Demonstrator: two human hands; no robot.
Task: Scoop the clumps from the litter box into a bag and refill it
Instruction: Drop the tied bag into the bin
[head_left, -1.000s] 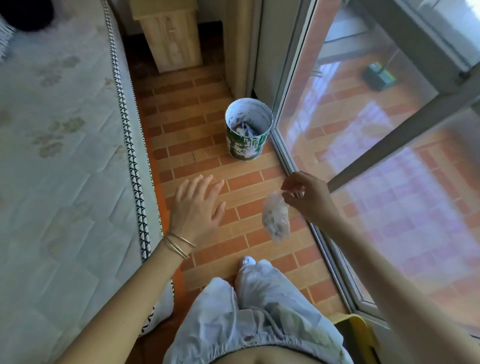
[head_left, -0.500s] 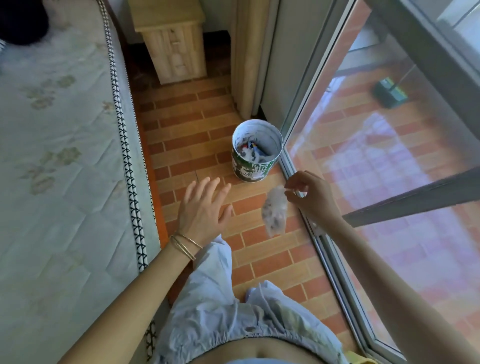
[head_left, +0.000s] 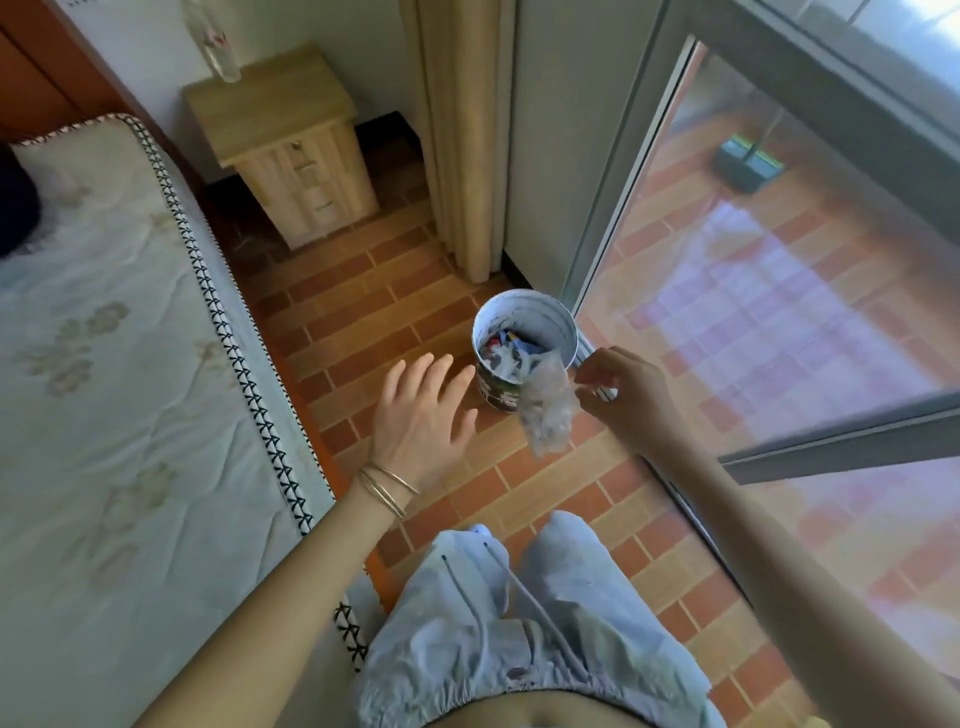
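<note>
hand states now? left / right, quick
Left hand: open, fingers spread, holding nothing.
Right hand: pinching the top of a small clear plastic bag, which hangs beside the bin.

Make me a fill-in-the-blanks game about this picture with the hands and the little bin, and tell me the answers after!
1. The right hand pinches a small clear plastic ____.
2. The left hand, with bracelets on its wrist, holds ____.
3. The round bin stands on the tiled ____.
4. The bed lies on the person's ____ side.

Missing words: bag; nothing; floor; left.
</note>
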